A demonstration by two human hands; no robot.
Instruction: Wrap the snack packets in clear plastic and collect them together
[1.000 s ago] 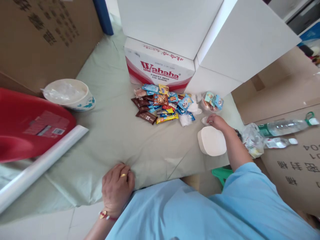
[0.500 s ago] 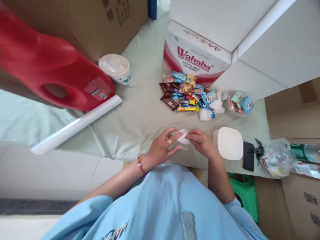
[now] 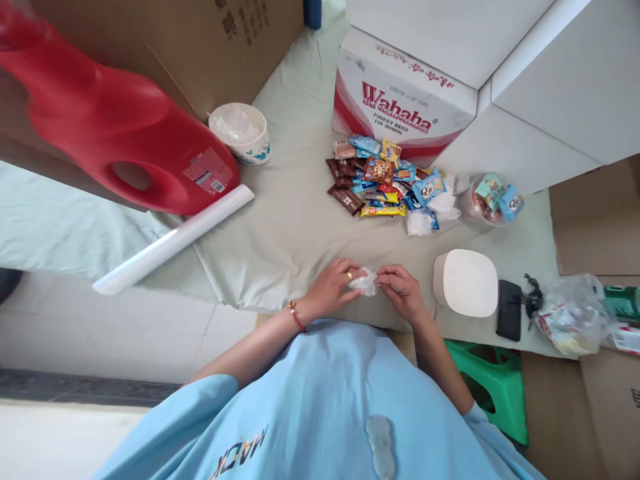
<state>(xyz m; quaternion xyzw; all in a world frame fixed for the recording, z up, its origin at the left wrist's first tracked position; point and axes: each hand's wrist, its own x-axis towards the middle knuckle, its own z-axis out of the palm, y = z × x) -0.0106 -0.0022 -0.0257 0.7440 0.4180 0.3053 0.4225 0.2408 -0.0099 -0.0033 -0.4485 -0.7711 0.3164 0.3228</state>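
A small crumpled clear wrapper (image 3: 365,283) is pinched between both my hands, just above the pale green cloth (image 3: 280,233). My left hand (image 3: 332,287), with a gold ring, grips its left side; my right hand (image 3: 404,290) grips its right side. A pile of wrapped snacks (image 3: 383,187) lies further back on the cloth. Beside the pile stands a clear round tub (image 3: 493,200) with more snacks in it. A white lidded box (image 3: 465,283) sits right of my right hand.
A red jug (image 3: 115,133) and a white roll (image 3: 175,239) lie at the left, with a white cup (image 3: 241,132) behind. A Wahaha carton (image 3: 400,110) and white boxes stand at the back. A black phone (image 3: 509,310), plastic bag (image 3: 570,317) and green stool (image 3: 493,383) are at the right.
My right hand left the snack pile with a small wrapper and came to the middle. My left hand lifted off the cloth and joined it. Both now pinch the wrapper.
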